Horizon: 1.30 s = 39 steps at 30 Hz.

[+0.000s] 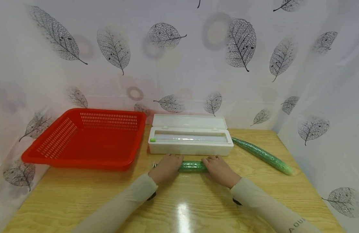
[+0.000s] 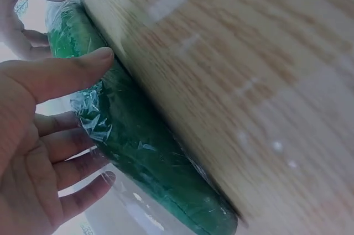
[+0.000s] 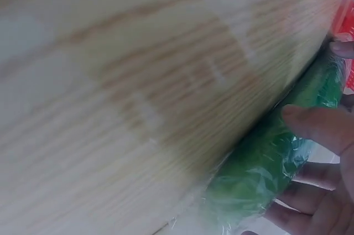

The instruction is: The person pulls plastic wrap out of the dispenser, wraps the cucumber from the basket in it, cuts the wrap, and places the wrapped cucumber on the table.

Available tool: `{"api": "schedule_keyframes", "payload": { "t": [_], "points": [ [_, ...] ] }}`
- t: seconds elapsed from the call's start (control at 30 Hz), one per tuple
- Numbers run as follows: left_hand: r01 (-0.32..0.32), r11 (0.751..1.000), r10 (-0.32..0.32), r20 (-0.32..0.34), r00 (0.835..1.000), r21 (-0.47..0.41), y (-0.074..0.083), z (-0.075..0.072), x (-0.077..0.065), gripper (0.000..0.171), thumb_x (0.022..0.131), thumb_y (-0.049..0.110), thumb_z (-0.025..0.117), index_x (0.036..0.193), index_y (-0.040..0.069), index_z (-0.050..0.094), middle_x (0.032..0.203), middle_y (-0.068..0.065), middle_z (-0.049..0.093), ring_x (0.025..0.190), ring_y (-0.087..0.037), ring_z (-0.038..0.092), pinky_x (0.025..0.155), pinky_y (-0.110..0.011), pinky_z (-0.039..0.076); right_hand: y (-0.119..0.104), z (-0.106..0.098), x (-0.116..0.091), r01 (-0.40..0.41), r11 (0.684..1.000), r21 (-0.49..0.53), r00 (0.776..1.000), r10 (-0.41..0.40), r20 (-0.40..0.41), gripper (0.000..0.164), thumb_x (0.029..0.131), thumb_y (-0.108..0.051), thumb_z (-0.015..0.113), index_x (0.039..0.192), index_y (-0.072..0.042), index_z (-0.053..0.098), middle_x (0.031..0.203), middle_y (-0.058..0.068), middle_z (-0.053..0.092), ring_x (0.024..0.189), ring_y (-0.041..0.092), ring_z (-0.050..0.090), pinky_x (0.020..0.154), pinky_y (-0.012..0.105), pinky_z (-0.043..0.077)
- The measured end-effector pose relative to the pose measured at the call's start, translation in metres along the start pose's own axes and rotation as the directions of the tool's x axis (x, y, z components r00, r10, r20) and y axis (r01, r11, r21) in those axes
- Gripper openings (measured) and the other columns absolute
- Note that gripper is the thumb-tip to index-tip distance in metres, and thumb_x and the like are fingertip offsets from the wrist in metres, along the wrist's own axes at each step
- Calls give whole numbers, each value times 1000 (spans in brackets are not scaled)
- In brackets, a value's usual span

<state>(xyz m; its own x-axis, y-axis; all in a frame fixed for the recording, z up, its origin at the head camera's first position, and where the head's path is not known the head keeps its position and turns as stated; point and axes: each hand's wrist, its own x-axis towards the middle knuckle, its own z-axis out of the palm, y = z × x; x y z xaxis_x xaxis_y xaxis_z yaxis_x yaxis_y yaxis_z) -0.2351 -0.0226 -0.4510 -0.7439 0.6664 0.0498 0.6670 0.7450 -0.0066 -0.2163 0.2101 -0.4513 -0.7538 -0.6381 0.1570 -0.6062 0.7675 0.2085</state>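
Observation:
A green cucumber [image 1: 192, 166] in clear cling film lies crosswise on the wooden table, in front of a white film box. My left hand [image 1: 167, 168] holds its left part, the thumb on the near side and the fingers spread along the far side. Toward the other end my right hand [image 1: 221, 170] grips it in the same way. Wrinkled film shows around the cucumber [image 2: 144, 146] in the left wrist view. Loose film bunches past its end beside the right fingers [image 3: 293, 213] in the right wrist view.
Behind the hands stands the white cling film box [image 1: 191, 149], lid raised, with a film roll [image 1: 191, 138] inside and a green slider at its left. A red plastic basket [image 1: 89, 163] sits at the left. Another cucumber [image 1: 264, 155] lies slanted at the right.

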Motion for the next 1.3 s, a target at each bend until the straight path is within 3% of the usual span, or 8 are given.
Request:
{"api": "schedule_keyframes", "payload": {
  "t": [0.13, 0.27, 0.4, 0.6, 0.83, 1.03, 1.2, 1.3],
  "points": [
    [0, 1000, 0, -11, 1000, 17, 0, 1, 2, 28, 80, 16, 71, 103, 8, 58, 94, -3, 65, 87, -17, 60, 79, -32, 48, 1, 2, 1, 6, 1000, -19, 1000, -6, -12, 40, 76, -30, 77, 101, -7, 56, 100, 9, 65, 94, 26, 62, 77, 42, 48],
    [-14, 997, 18, -57, 998, 72, 0, 2, 4, 23, 81, 14, 70, 102, 7, 63, 91, -2, 58, 85, -15, 53, 75, -28, 47, 2, 1, 3, 23, 997, -69, 999, -26, -40, 43, 73, -31, 79, 101, -6, 58, 100, 9, 58, 88, 24, 58, 70, 37, 46],
    [-25, 993, 36, -89, 995, 115, -1, 2, 6, 17, 84, 10, 67, 101, 7, 66, 88, -2, 55, 79, -13, 51, 69, -25, 47, 3, 3, 6, 24, 995, -97, 997, -31, -74, 31, 76, -23, 77, 96, -7, 59, 90, 7, 54, 78, 20, 53, 62, 32, 40],
    [-41, 996, 47, -69, 997, 82, -6, 1, 8, 16, 83, 5, 67, 98, 7, 67, 88, -2, 56, 78, -13, 52, 68, -23, 48, 5, 6, 9, 29, 994, -105, 994, -40, -102, 15, 80, -7, 70, 90, -7, 59, 80, 5, 50, 70, 17, 48, 58, 27, 32],
    [-49, 998, 50, 29, 998, -28, -4, -13, -2, 22, 79, 9, 72, 100, 7, 65, 90, -2, 59, 76, -12, 51, 71, -24, 48, -1, -16, 0, 2, 1000, 30, 999, -3, 43, 30, 71, -11, 77, 96, -5, 62, 91, 7, 57, 79, 21, 54, 65, 34, 41],
    [-28, 996, 38, 124, 992, -83, 4, -16, -8, 31, 78, 11, 75, 104, 10, 58, 92, -1, 63, 76, -12, 56, 72, -26, 50, -5, -20, -10, 16, 995, 98, 990, -29, 140, 41, 73, -18, 78, 107, -3, 62, 101, 10, 64, 89, 23, 61, 72, 40, 47],
    [-31, 998, 38, 137, 990, -48, 7, -13, -7, 29, 81, 6, 69, 107, 11, 55, 89, -1, 65, 76, -13, 59, 72, -27, 51, 8, -14, -18, -36, 971, 236, 987, -3, 163, 44, 75, -18, 78, 111, 1, 62, 105, 14, 67, 93, 27, 64, 80, 41, 51],
    [-26, 999, 29, 138, 990, -29, 8, -12, -7, 24, 83, 5, 65, 105, 10, 57, 89, -2, 66, 76, -13, 60, 73, -29, 51, 19, -11, -23, -42, 966, 256, 988, 3, 152, 43, 72, -18, 79, 108, -1, 64, 102, 12, 68, 90, 25, 65, 80, 39, 53]
  ]
}}
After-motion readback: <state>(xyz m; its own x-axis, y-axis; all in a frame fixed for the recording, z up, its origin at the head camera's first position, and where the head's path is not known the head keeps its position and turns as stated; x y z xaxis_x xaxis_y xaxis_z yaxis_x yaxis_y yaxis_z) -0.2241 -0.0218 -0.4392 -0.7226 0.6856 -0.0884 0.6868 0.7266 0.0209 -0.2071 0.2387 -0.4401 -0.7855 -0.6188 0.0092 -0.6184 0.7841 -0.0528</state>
